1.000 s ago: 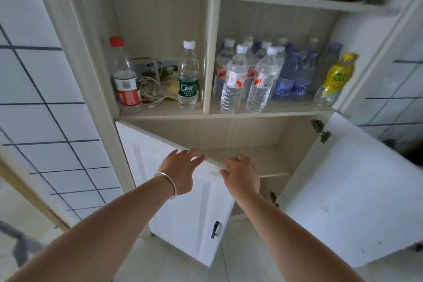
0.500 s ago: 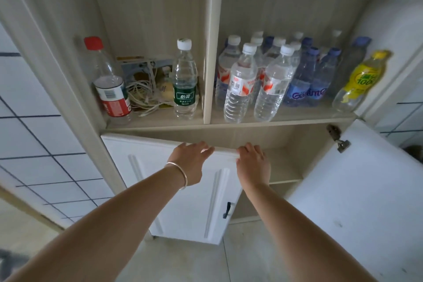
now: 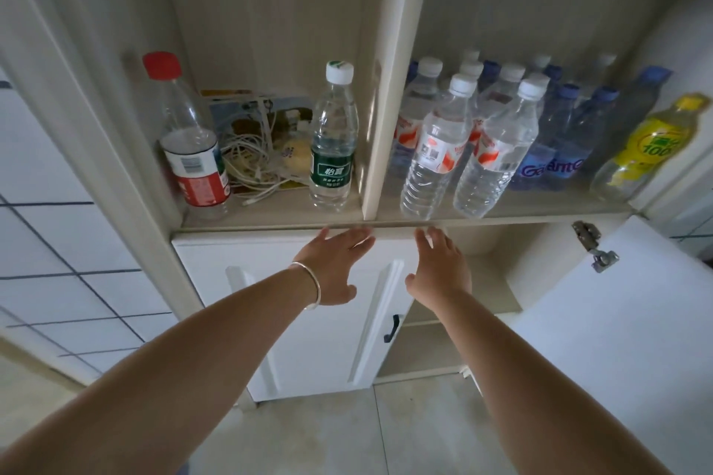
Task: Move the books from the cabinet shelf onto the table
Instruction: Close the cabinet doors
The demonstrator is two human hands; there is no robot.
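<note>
No books show in this view. My left hand, with a silver bangle at the wrist, lies flat with fingers spread on the top of the white left cabinet door, which stands flush with the frame. My right hand is open beside it, at the door's right edge, fingertips just under the shelf edge. Neither hand holds anything. Behind the right hand, the lower compartment is open and what I see of it is bare.
The right cabinet door hangs wide open, with a metal hinge on it. Above, the left shelf bay holds a red-capped bottle, a green-labelled water bottle and tangled white cables. The right bay holds several water bottles and a yellow bottle.
The left door has swung from partly open to shut against the frame, with both hands moving forward on it. The view has come closer to the cabinet.
</note>
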